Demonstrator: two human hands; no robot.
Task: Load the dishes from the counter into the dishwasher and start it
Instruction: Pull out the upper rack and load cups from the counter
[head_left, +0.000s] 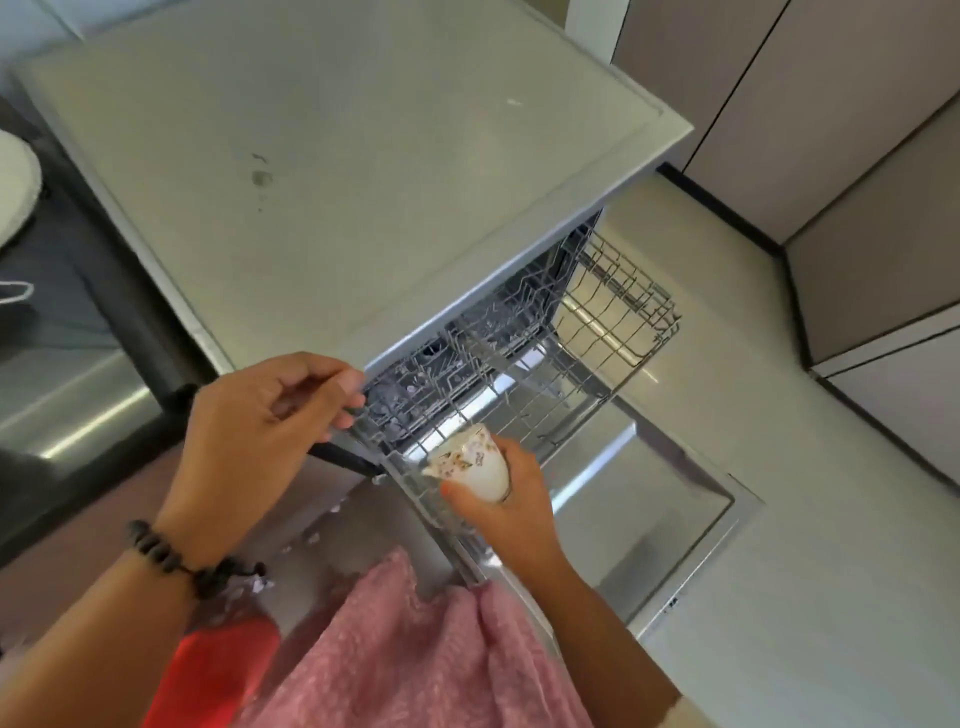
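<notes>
The dishwasher (322, 171) stands below me, its flat grey top filling the upper middle. Its door (649, 525) lies open and flat over the floor. The grey wire upper rack (582, 332) is pulled partly out over the door and holds no dishes that I can see. My left hand (260, 421), with a dark bead bracelet on its wrist, pinches the rack's near left corner. My right hand (511, 506) holds a white teacup (475, 462) with a floral pattern, tilted on its side just above the rack's near edge.
A dark counter (78, 332) with a steel surface runs along the left, with a white object at its far left edge. Beige cabinet fronts (831, 130) line the right. Pale floor (831, 545) lies around the door. Pink fabric of my clothing (415, 660) hangs at bottom centre.
</notes>
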